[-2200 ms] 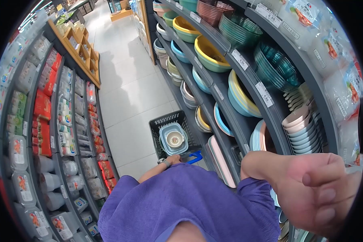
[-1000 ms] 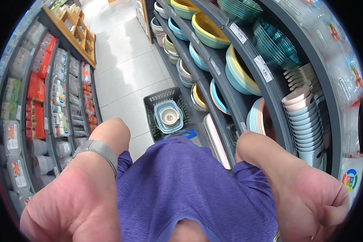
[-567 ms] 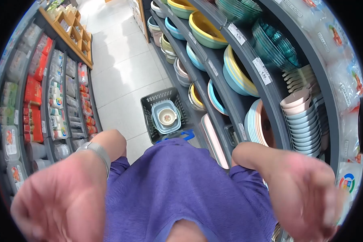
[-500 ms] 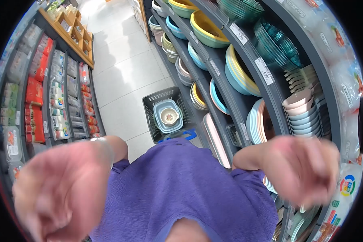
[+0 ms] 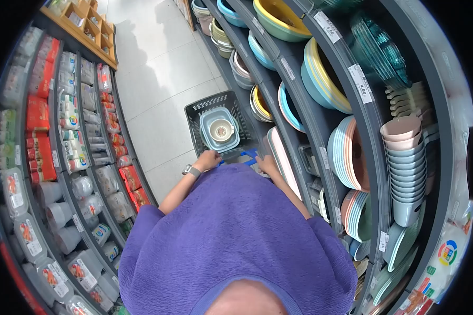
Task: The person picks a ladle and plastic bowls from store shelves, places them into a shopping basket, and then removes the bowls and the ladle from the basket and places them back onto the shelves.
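A black perforated basket (image 5: 193,123) stands low in front of my body, with a blue handle (image 5: 247,156) along its near side. Inside it sit a light-blue square basin (image 5: 211,142) and a small cream bowl (image 5: 222,130). My left hand (image 5: 209,159), below a wrist with a watch, is closed at the left end of the basket's near edge. At the right end of the blue handle, my right hand (image 5: 267,165) is closed too, its fingertips small in view. The undersides of both grips are hidden.
On the right, shelves hold stacked basins (image 5: 320,79), teal bowls (image 5: 378,50) and nested cups (image 5: 404,163). Shelves of red packets (image 5: 39,113) and plastic containers (image 5: 29,239) line the left. A tiled aisle (image 5: 160,68) runs ahead, past a wooden rack (image 5: 84,26).
Both hands have dropped from their raised position near the camera to the near side of the basket, and they have closed there. The shelves have shifted a little in view.
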Demonstrator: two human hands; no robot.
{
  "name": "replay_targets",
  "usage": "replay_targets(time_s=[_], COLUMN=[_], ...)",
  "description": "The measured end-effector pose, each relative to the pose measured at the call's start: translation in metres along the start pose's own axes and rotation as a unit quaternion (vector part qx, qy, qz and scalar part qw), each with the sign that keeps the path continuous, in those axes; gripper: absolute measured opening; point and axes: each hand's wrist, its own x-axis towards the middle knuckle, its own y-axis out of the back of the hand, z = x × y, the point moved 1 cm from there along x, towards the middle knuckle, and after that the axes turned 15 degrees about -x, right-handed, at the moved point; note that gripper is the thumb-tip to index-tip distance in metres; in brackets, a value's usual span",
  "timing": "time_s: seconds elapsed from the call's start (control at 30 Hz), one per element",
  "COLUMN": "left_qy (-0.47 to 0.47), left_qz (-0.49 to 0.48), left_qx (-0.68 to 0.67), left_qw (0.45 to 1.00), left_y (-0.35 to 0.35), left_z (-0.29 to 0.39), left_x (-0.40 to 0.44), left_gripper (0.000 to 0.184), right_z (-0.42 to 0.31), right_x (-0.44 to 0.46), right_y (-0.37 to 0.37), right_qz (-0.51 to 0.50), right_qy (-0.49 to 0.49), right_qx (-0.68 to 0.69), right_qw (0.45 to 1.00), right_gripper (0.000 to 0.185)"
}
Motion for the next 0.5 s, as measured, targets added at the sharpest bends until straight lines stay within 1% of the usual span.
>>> replay_targets(time_s=[0.03, 0.07, 0.1, 0.17, 0.23, 0.3, 0.43, 0.5], left_qy=[-0.005, -0.011, -0.007, -0.016, -0.019, -0.027, -0.032, -0.043], left_qz=[-0.06, -0.12, -0.121, -0.169, -0.176, -0.2, -0.207, -0.227], left_qx=[0.008, 0.015, 0.011, -0.015, -0.008, -0.046, -0.07, -0.042], left_qw=[0.998, 0.993, 0.993, 0.985, 0.984, 0.978, 0.975, 0.972], left_y=[-0.016, -0.028, -0.03, -0.035, -0.033, -0.033, -0.028, -0.025], left_z=[-0.019, -0.029, -0.026, -0.019, -0.021, -0.022, -0.019, -0.015], left_x=[0.001, -0.001, -0.004, -0.009, -0.004, -0.005, -0.008, -0.006], left_gripper=[0.029, 0.03, 0.03, 0.03, 0.031, 0.035, 0.039, 0.043], right_z=[0.005, 0.01, 0.01, 0.011, 0.009, 0.01, 0.004, 0.0], right_x=[0.008, 0.017, 0.021, 0.027, 0.028, 0.025, 0.027, 0.024], right_y=[-0.013, -0.025, -0.03, -0.036, -0.034, -0.034, -0.032, -0.027], right_qz=[-0.006, -0.03, -0.052, -0.052, -0.048, -0.048, -0.066, -0.072], right_qy=[-0.002, -0.019, -0.036, -0.036, -0.035, -0.065, -0.088, -0.138], right_qx=[-0.002, 0.047, 0.097, 0.098, 0.099, 0.133, 0.149, 0.191], right_qw=[1.0, 0.998, 0.993, 0.993, 0.993, 0.988, 0.983, 0.969], right_gripper=[0.053, 0.057, 0.061, 0.059, 0.057, 0.053, 0.049, 0.045])
